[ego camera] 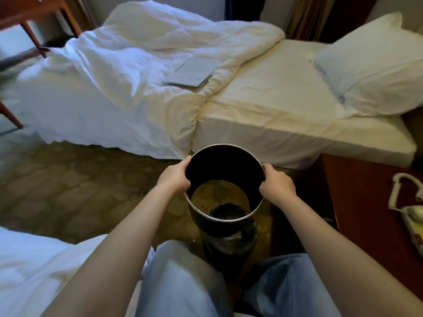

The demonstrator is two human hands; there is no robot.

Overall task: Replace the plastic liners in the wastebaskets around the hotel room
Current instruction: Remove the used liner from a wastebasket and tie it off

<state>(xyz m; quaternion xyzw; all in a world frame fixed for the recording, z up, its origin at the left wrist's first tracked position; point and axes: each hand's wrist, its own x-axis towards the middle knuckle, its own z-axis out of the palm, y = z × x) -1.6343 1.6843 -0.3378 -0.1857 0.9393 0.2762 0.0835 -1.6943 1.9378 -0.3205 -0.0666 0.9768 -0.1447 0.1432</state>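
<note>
1. The wastebasket (223, 165), a black cylinder with a bright metal rim, is held up off the carpet (80, 184) in the middle of the view and tilted toward the camera. Carpet shows through its lower end.
2. The left hand (175, 177) grips the rim at 9 o'clock and the right hand (278, 183) at 3 o'clock. On each hand the fingers (187, 162) are curled over the edge and hold nothing else.
3. At 6 o'clock, just below the cylinder, a dark mass with shiny plastic (231, 243) stands on the floor between the person's knees (178, 277). I cannot tell whether it is a bag or an inner bin.
4. At 12 o'clock, the side edge of a bed (263, 115) lies close behind the rim. A rumpled duvet (114, 83) hangs over it at 10 o'clock, and a pillow (370, 65) lies at 2.
5. At 3 o'clock, a wooden counter (366, 202) with a telephone (414, 216) closes the right side.
6. At 9 o'clock there is open carpet, and a second bed's (34, 259) corner lies at 8.
</note>
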